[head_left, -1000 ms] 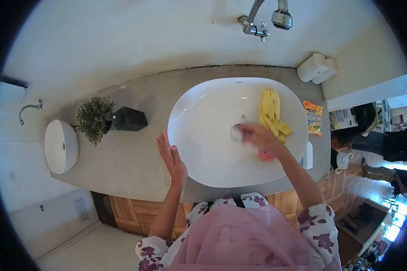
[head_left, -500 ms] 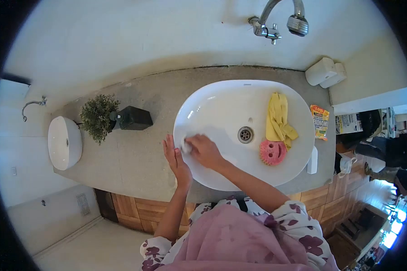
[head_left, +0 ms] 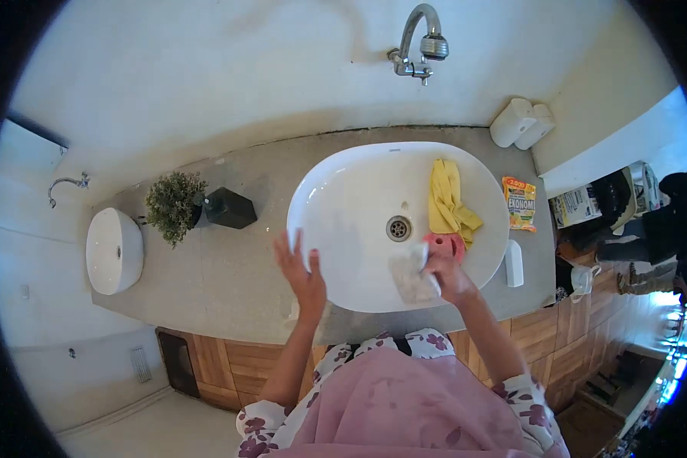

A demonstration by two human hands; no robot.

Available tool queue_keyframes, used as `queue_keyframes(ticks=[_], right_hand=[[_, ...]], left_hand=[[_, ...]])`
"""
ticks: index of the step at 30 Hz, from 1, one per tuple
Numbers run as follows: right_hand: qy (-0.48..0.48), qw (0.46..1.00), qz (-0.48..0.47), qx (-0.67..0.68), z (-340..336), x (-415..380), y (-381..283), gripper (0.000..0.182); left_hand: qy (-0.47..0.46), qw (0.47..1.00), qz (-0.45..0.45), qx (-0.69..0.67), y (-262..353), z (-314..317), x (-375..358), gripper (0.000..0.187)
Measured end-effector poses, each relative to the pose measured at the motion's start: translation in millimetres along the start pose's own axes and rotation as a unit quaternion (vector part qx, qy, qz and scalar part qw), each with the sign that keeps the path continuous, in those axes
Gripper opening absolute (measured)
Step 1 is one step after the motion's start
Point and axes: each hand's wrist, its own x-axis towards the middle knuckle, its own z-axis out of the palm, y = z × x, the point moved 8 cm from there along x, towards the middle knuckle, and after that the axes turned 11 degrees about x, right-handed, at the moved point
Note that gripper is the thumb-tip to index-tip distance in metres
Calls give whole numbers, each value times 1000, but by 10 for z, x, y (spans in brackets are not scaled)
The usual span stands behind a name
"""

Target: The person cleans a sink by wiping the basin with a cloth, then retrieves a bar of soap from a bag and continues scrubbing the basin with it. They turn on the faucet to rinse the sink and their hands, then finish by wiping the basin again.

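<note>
A crumpled white cloth, blurred by motion, hangs from the closed fingers of my right hand over the front right of the white basin. My left hand is at the basin's left rim, fingers spread and holding nothing. Close beyond my right hand, a pink smiley sponge is partly hidden by it. Yellow rubber gloves lie crumpled in the basin against the sponge. The metal drain shows at the basin's middle.
An orange packet and a white oblong item lie right of the basin. Two white rolls stand behind. Left are a dark bottle and a plant. A faucet juts from the wall.
My right hand has moved right across the basin with the white cloth, from the left rim to near the sponge. My left hand stays by the left rim, its fingers now more spread.
</note>
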Motion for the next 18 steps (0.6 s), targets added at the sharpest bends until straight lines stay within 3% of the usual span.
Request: queue_keyframes(ticks=[1, 2, 4, 5, 7, 8, 10, 11, 13, 14, 16, 18], right_hand=[[52, 982, -69, 168, -82, -37, -117, 43], [51, 982, -70, 168, -44, -27, -92, 43], [115, 949, -159, 247, -56, -27, -89, 41], [115, 949, -160, 248, -45, -7, -14, 41], [151, 942, -173, 245, -138, 30, 163, 39], [152, 941, -175, 246, -157, 39, 214, 39], [298, 930, -214, 30, -302, -97, 173, 41], [299, 929, -215, 31, -291, -118, 190, 41], [317, 899, -236, -188, -129, -195, 42, 52], [319, 899, -236, -187, -87, -177, 95, 52], [218, 910, -241, -258, 168, -17, 209, 61], [218, 919, -222, -243, 109, 81, 198, 68]], left_hand=[[-63, 996, 23, -61, 208, 13, -50, 48], [-125, 984, 46, -120, 418, 56, -118, 48], [-231, 914, -6, -334, 725, 265, -292, 46], [-232, 913, -4, -334, 827, 267, -336, 46], [-348, 805, -155, -455, 888, 483, -543, 44], [-349, 805, -154, -454, 865, 498, -535, 44], [-337, 848, -153, -379, 725, 504, -488, 42], [-339, 848, -151, -379, 719, 503, -495, 42], [-292, 888, -152, -320, 674, 393, -455, 41], [-294, 888, -152, -320, 695, 375, -488, 41], [-267, 918, -23, -291, 911, 248, -496, 42], [-278, 919, -33, -279, 855, 241, -462, 37]])
